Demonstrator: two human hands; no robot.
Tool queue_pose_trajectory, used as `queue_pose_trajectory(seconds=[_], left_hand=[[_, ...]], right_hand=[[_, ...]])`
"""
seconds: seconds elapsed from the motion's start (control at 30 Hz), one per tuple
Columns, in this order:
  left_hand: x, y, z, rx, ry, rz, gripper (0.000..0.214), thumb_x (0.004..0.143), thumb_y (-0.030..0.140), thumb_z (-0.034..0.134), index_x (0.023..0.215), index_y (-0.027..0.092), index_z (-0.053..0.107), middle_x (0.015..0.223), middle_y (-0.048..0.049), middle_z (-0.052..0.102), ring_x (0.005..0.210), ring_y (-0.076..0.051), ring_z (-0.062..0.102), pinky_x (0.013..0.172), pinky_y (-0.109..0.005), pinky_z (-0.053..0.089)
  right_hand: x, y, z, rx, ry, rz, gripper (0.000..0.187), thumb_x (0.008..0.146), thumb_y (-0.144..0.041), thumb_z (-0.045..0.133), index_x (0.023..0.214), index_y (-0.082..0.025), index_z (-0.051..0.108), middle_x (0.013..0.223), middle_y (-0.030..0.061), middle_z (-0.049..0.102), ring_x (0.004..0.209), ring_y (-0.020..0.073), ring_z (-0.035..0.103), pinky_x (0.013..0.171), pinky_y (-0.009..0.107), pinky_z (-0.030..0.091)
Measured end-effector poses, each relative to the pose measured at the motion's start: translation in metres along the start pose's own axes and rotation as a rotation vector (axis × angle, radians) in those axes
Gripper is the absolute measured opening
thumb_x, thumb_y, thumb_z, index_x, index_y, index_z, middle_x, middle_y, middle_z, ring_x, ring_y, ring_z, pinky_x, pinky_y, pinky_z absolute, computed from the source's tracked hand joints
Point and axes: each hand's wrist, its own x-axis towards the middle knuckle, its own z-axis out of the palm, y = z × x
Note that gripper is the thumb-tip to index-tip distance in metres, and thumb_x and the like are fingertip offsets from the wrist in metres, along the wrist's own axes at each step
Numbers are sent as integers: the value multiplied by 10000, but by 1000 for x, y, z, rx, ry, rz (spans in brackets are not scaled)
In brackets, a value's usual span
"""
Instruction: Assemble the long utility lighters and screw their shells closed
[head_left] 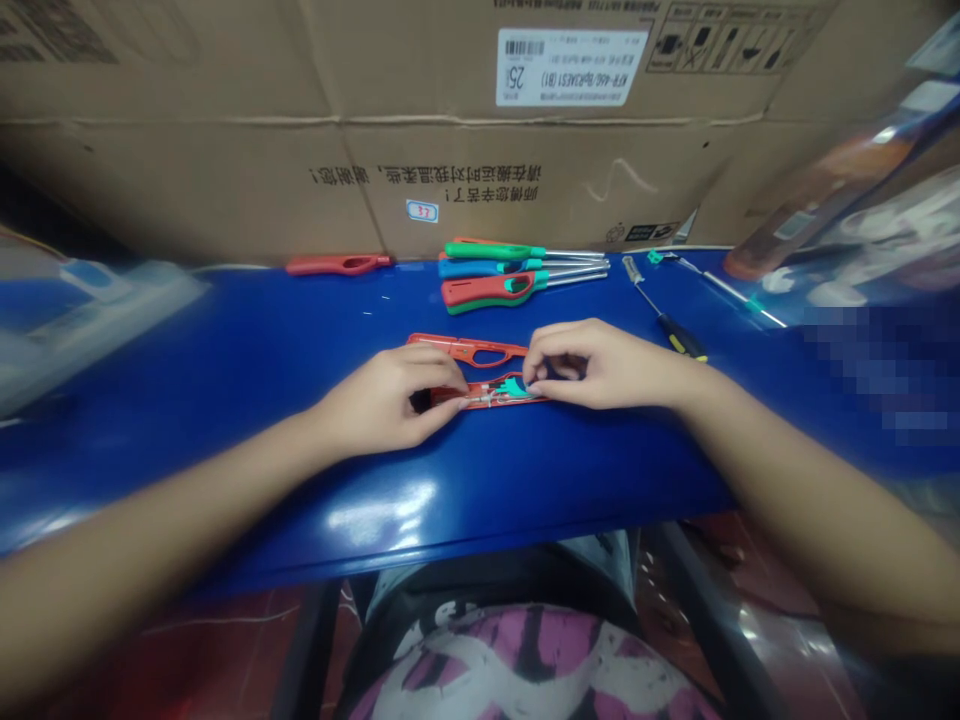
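A red-orange half shell [442, 398] of a long-reach gas lighter lies on the blue table, with a green trigger [512, 388] and thin wires showing inside it. My left hand [386, 400] is closed over its left end, thumb and fingers pinching the shell and the small parts there. At the other end, my right hand [592, 365] has its thumb and index finger closed on the shell near the trigger; the exact grip is partly hidden by the fingers. Just behind lies the matching red-orange shell half [450, 346], with an oval finger opening.
Several assembled lighters [487, 290] are piled behind my hands. A red lighter handle [330, 265] lies back left. On the right are a screwdriver [675, 335] and a loose metal lighter tube [735, 293]. A large cardboard box [247, 190] walls off the back.
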Motion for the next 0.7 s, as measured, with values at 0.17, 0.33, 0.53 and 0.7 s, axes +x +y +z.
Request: queue_pose_trajectory(seconds=[0.17,0.33,0.53,0.7], left_hand=[[-1,-1,0,-21,-11,4,166,964,266,609,983,185,752,977,-62,765,908,-192,719,857,-332,574],[-3,-4,0,13,4,22,160,957,277,618,1007,189,742,999,-64,760,920,-195,718,860,-329,575],[-1,-15,-19,70,-144,123,142,928,224,595,980,196,724,976,-63,723,910,-209,668,855,-352,534],[1,-20,-25,78,-244,110,143,915,181,552,933,207,692,973,-59,702,919,-208,650,854,-329,512]], right_hand=[[0,0,4,-19,-60,60,102,865,-148,621,932,-171,695,783,-6,639,628,93,504,597,220,398],[2,2,8,-41,-10,3,91,859,-141,624,907,-169,696,790,3,642,646,102,530,608,224,417],[3,16,6,-185,154,-74,306,962,-143,501,1170,-188,720,1134,110,655,1043,211,623,952,371,498],[3,26,6,-250,65,-77,366,956,-114,503,1233,-224,715,1219,117,600,1148,238,585,1038,425,478]])
